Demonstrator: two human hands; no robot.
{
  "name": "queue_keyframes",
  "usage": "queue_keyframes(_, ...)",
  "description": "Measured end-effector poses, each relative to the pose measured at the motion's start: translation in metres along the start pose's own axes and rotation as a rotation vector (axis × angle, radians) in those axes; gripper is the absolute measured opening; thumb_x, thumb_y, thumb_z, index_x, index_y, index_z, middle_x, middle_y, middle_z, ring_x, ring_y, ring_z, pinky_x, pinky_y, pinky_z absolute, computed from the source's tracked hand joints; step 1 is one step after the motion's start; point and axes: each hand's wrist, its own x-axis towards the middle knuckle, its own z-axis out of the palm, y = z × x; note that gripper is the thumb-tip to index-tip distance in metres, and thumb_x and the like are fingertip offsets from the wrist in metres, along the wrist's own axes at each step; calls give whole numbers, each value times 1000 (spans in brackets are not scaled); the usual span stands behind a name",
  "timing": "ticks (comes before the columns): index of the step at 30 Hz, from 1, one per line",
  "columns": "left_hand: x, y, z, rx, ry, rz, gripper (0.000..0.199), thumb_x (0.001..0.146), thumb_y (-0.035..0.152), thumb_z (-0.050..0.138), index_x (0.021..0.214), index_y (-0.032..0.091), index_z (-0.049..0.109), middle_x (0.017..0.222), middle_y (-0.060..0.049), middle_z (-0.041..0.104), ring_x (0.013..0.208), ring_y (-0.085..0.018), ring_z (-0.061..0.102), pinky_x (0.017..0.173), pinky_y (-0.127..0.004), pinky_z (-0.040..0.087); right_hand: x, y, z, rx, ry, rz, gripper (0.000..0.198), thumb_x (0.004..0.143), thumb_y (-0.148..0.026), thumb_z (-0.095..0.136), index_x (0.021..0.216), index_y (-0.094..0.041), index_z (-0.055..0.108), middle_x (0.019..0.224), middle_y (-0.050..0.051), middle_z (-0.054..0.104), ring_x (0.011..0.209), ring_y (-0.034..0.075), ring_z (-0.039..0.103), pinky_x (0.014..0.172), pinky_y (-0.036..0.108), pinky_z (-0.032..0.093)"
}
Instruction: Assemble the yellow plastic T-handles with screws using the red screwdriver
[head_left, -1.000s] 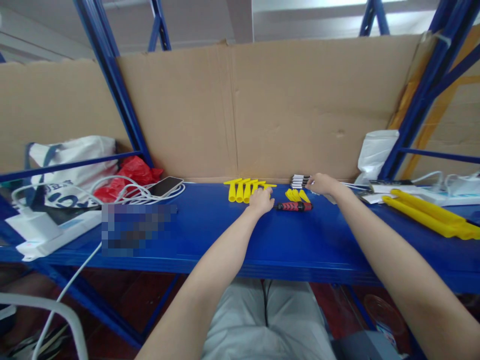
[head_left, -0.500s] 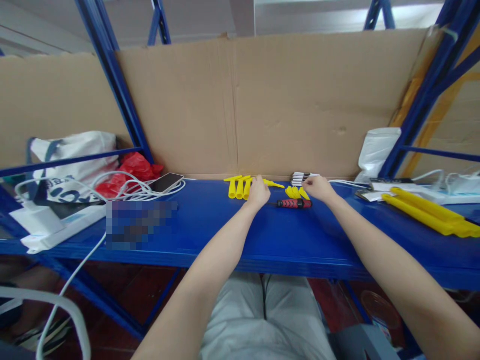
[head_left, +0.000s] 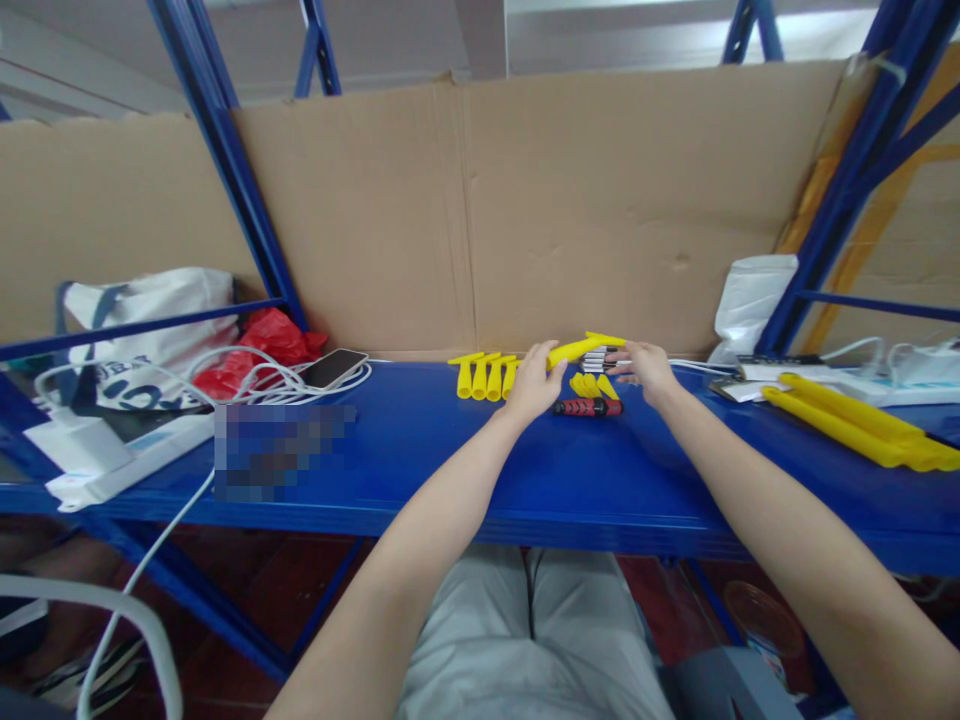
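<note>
My left hand (head_left: 534, 380) holds one yellow plastic T-shaped piece (head_left: 581, 348) lifted off the blue shelf (head_left: 450, 470), its far end pointing right. My right hand (head_left: 646, 368) is beside that end, fingers apart, near a stack of small black-and-white parts (head_left: 598, 357). A row of similar yellow pieces (head_left: 484, 375) lies to the left of my left hand. More short yellow pieces (head_left: 589, 386) and a red-and-black screwdriver (head_left: 587, 407) lie between my hands.
A phone (head_left: 332, 368) and white cables (head_left: 247, 385) lie at the left by a red bag (head_left: 259, 350) and a white tote (head_left: 142, 330). Long yellow bars (head_left: 847, 428) and a white plastic bag (head_left: 750, 300) sit at the right. Cardboard (head_left: 600, 210) backs the shelf.
My left hand took a yellow piece from the row and lifted it toward the right. My right hand drew back slightly from the black-and-white stack and opened.
</note>
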Motion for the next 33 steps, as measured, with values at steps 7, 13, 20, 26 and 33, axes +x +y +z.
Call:
queue_keyframes(7,-4,6,0,8,-139,131,30,84,22,43,112,14,49,109,-10,58,105,-19,53,93,-35,40,0,-7,-1,217,120,-19,10,84,-21,36,79,-17,44,62,-1,57,40,7,51,36,17,34)
queue_keyframes(13,-10,9,3,74,-348,115,42,78,19,50,119,16,45,121,-10,54,111,-20,49,96,-36,38,2,-2,0,145,190,-103,7,81,-14,36,85,-18,41,70,-2,55,40,5,51,35,16,34)
queue_keyframes(20,-9,14,0,260,-453,-196,40,78,28,51,116,15,47,112,-12,59,105,-24,55,88,-36,43,-2,3,13,-25,78,-212,14,76,-13,44,89,-19,40,77,-1,58,39,4,50,35,16,35)
queue_keyframes(26,-6,14,-3,337,-406,-277,26,83,27,45,106,17,51,106,-11,62,104,-22,56,88,-34,43,-12,7,25,-107,-130,-221,12,76,-15,50,86,-17,42,74,1,62,43,5,51,38,14,36)
queue_keyframes(33,-4,8,-5,358,-334,-285,24,85,27,42,103,15,52,103,-13,63,101,-24,58,85,-36,44,-20,11,33,-185,-328,-308,6,76,-16,54,81,-17,52,78,1,64,60,6,56,56,18,46)
